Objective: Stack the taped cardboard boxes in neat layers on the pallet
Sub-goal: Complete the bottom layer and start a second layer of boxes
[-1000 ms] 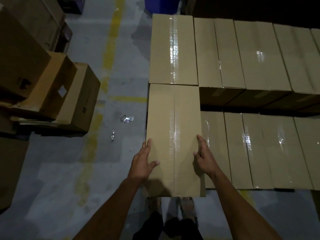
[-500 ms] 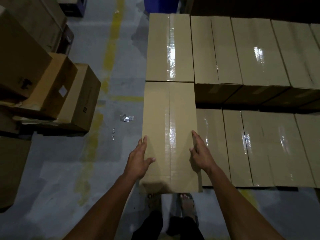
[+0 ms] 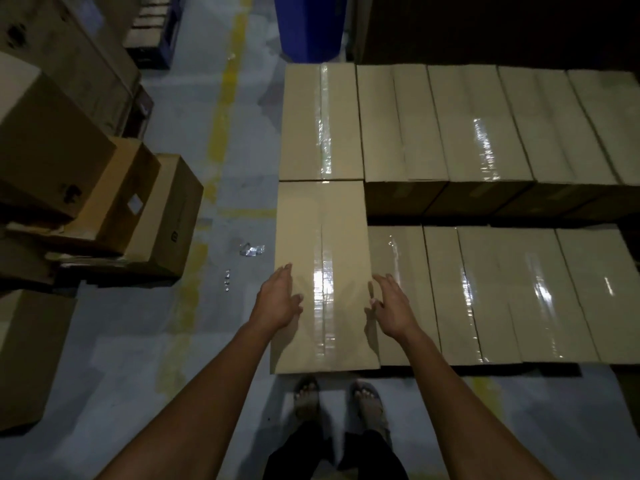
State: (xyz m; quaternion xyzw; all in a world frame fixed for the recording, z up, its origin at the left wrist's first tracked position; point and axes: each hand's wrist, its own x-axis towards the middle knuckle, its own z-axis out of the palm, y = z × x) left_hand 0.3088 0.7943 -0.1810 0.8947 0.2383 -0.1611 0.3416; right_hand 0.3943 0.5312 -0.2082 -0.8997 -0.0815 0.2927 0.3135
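while my left hand point(image 3: 278, 299) and right hand point(image 3: 394, 308) lie flat with fingers straight along the long edges of the near box point(image 3: 322, 271), it sits on the upper layer at the left end, butted against the far box point(image 3: 320, 121). i judge it stiff, slick along the glossy tape, moderately heavy, and best held by its long sides. i count two upper boxes in this column, about four in the raised back row point(image 3: 485, 123), about four in the lower front row point(image 3: 502, 296). i cannot see the pallet.
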